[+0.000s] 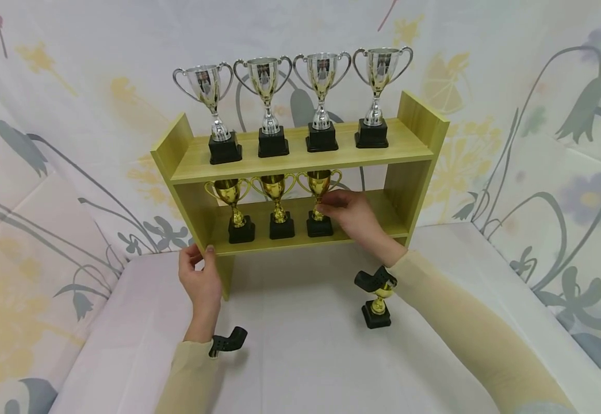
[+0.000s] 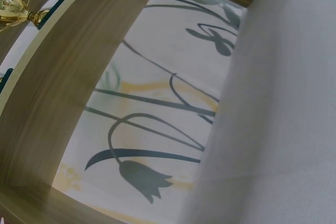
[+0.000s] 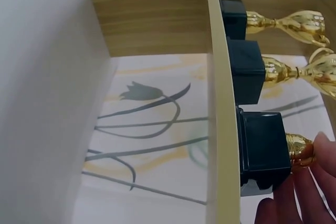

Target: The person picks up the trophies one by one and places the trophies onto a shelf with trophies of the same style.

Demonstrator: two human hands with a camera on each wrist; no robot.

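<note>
My right hand (image 1: 356,217) pinches the stem of the rightmost gold trophy (image 1: 320,226) on the lower shelf. In the right wrist view, thumb and fingers meet on its gold stem just above the dark square base (image 3: 264,142), which is at the shelf's front edge. Two more gold trophies (image 1: 282,226) (image 1: 241,230) stand upright to its left. My left hand (image 1: 200,282) grips the lower left side of the wooden shelf rack (image 1: 300,244), thumb at the front corner. On the white table, one gold trophy (image 1: 376,315) stands below my right wrist, its upper part hidden.
Several silver trophies (image 1: 322,138) line the upper shelf. The rack's side panels (image 1: 424,132) rise above that shelf at both ends. A flower-printed cloth (image 1: 538,144) hangs behind and beside the white table (image 1: 305,345).
</note>
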